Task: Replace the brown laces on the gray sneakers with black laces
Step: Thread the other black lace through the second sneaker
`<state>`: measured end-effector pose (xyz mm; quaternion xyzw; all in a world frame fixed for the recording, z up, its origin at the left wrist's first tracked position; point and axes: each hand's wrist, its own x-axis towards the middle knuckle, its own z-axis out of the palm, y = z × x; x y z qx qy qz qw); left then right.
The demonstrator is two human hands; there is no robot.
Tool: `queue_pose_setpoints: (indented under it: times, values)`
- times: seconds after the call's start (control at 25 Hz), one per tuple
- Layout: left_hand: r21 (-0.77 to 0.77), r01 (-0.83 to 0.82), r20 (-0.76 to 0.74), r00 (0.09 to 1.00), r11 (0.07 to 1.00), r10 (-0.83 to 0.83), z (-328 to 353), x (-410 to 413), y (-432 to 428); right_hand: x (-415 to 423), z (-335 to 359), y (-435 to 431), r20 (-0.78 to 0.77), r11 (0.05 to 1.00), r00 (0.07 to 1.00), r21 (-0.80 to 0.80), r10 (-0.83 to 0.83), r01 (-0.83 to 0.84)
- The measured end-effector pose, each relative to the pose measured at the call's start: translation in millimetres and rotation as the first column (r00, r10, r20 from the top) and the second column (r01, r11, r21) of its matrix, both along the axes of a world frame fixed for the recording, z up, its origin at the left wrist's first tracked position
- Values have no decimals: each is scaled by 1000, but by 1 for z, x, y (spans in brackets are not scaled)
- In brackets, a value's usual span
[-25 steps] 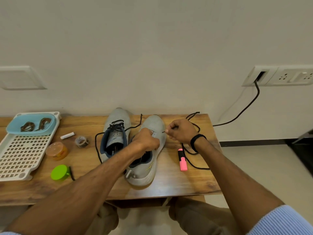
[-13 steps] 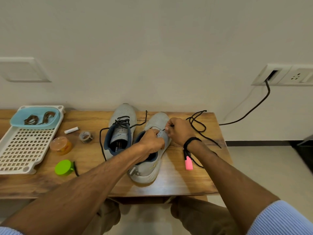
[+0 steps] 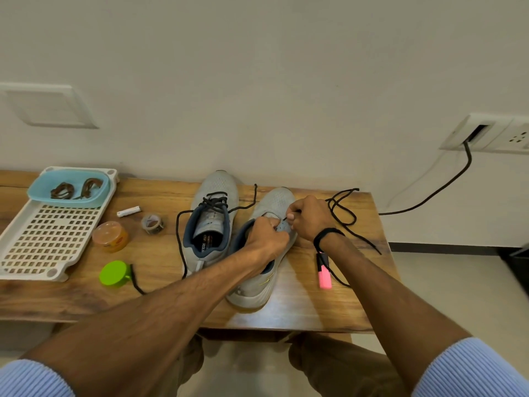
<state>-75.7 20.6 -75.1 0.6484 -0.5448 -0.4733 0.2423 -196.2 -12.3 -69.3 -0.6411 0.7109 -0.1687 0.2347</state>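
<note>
**A:** Where's the lace end relative to the hands?

**B:** I see the right hand (image 3: 310,217) pinching the tip of the loose black cord lace (image 3: 343,209), right at the eyelet row of the unlaced gray mesh sneaker (image 3: 274,204). The tip points left, into the shoe. The slack trails off to the right, looped on the wooden surface (image 3: 160,253) near its far right corner.

**A:** Left hand?

**B:** The left hand (image 3: 267,234) is clenched on the eyelet flap of that same sneaker, touching it just left of the tip. The two hands nearly meet over the tongue.

**A:** So the right does the threading?

**B:** I'd judge so. It's the one holding the tip, and the eyelet sits directly left of its fingers. The shoe's long axis runs toe-to-wall, so the push goes across it.

**A:** Other shoe?

**B:** The second gray mesh sneaker (image 3: 214,193), just beside it on the left, is already laced black. The brown laces (image 3: 76,189) sit in the pale blue plastic tub (image 3: 37,193), well apart at far left.
</note>
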Motion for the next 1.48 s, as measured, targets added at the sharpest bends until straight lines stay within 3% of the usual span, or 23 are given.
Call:
queue_pose_setpoints:
  times: [0.12, 0.24, 0.4, 0.64, 0.84, 0.88, 0.96, 1.04, 1.12, 1.2, 1.32, 1.48]
  values:
    - [-39, -51, -12, 999, 998, 51, -1, -3, 2, 2, 0, 2, 14, 1000, 1000, 3, -1, 1]
    - [-24, -61, -35, 998, 998, 60, -4, -1, 2, 2, -2, 2, 153, 998, 986, 21, -64, 61]
    - [-33, -33, -12, 999, 999, 33, -2, -1, 4, -7, -3, 5, 404, 970, 891, 202, -206, 132]
    - [61, 63, -15, 998, 996, -62, 13, 2, 3, 10, -2, 5, 139, 995, 986, 8, -97, 97]
    - [320, 105, -208, 977, 942, -38, 53, 19, -14, 2, 3, 1, 314, 957, 931, 272, -184, 97]
    - [280, 103, -141, 988, 954, -65, 56, 20, -18, 1, 5, 4, 354, 949, 912, 299, -206, 99]
    - [32, 179, 215, 960, 983, -182, 58, 21, -25, 2, 7, 10, 343, 951, 927, 307, -153, 44]
    - [-201, 289, 484, 860, 936, -162, 55, 24, -33, 7, 11, 19, 166, 976, 984, 215, -63, 27]
    - [-279, 309, 519, 845, 909, -128, 46, 27, -41, 16, 13, 24, -146, 998, 989, 63, -13, 23]
    - [-276, 346, 567, 812, 897, -138, 39, 28, -43, 28, 15, 29, -316, 1000, 949, 11, 23, -21]
    - [-226, 413, 628, 754, 883, -192, 32, 28, -42, 35, 18, 35, -198, 991, 979, 133, 52, -26]
    - [-207, 432, 658, 726, 878, -202, 25, 35, -42, 24, 12, 28, 100, 960, 991, 272, -94, 64]
